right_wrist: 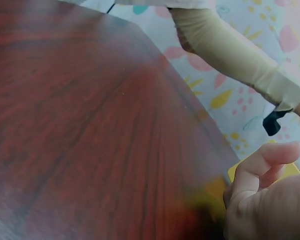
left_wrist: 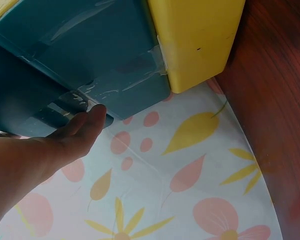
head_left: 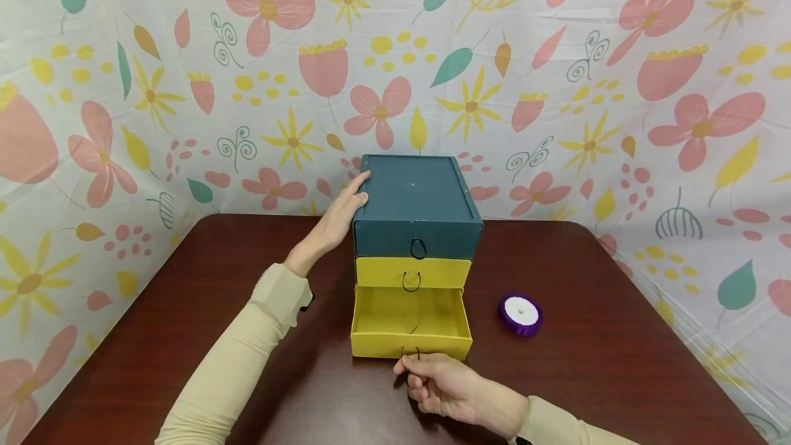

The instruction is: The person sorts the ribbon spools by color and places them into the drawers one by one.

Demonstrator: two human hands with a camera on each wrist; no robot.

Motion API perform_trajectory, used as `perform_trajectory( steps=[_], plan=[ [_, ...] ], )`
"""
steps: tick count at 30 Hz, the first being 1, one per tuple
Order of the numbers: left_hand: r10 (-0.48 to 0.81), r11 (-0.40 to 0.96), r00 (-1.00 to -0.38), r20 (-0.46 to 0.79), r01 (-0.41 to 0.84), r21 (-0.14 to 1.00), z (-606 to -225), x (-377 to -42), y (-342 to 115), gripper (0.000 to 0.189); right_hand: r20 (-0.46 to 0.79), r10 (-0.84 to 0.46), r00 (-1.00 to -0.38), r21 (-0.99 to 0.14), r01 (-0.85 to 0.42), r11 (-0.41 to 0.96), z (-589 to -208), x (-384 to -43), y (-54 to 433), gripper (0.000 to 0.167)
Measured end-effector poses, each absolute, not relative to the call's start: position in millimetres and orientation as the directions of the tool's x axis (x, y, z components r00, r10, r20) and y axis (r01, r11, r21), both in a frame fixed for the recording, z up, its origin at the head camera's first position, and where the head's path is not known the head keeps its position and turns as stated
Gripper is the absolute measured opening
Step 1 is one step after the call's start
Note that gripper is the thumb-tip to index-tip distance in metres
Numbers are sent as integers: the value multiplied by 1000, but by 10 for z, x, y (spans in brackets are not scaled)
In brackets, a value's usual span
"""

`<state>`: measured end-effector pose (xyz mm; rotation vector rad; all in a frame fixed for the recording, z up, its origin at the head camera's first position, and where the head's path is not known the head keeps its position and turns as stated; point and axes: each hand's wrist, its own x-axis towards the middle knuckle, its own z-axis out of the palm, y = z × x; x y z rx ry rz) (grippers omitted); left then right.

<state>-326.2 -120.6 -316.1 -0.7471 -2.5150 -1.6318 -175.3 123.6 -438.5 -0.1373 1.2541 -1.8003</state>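
Observation:
A small chest of drawers (head_left: 412, 187) stands on the table, with a dark teal top section and yellow drawers below. My left hand (head_left: 338, 217) rests against the chest's upper left side, fingers extended along its edge; the left wrist view shows the fingertips (left_wrist: 97, 114) at the teal wall. The bottom yellow drawer (head_left: 408, 345) is pulled out, and only a thin dark line shows on its floor. My right hand (head_left: 454, 390) pinches the drawer's thin black loop handle at its front. In the right wrist view the curled right hand (right_wrist: 265, 195) hides the handle.
A purple ribbon spool (head_left: 520, 314) with a white centre lies on the dark wooden table (head_left: 575, 376), right of the chest. The middle yellow drawer (head_left: 377, 272) and the top teal drawer (head_left: 386, 237) are closed. Floral cloth (head_left: 383, 33) hangs behind the table and along its sides.

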Motion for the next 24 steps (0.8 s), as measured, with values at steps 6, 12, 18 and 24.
perform_trajectory(
  steps=[6,12,18,24],
  plan=[
    [373,319,-882,288,414,853,-3162,-3260,-1201,57,-372,-734,-568,-791,608,-69,-4424,-1680,1257,20],
    [372,319,-881,293,418,851,-3154,-3262,-1205,57,-366,-748,-554,-790,610,-65,-4458,-1622,1271,19],
    [366,331,-883,295,419,845,-3152,-3265,-1203,57,-372,-746,-553,-787,613,-62,-4459,-1592,1286,18],
    [371,332,-879,300,427,841,-3148,-3263,-1195,56,-380,-733,-565,-793,607,-56,-4447,-1573,1297,18]
  ],
)
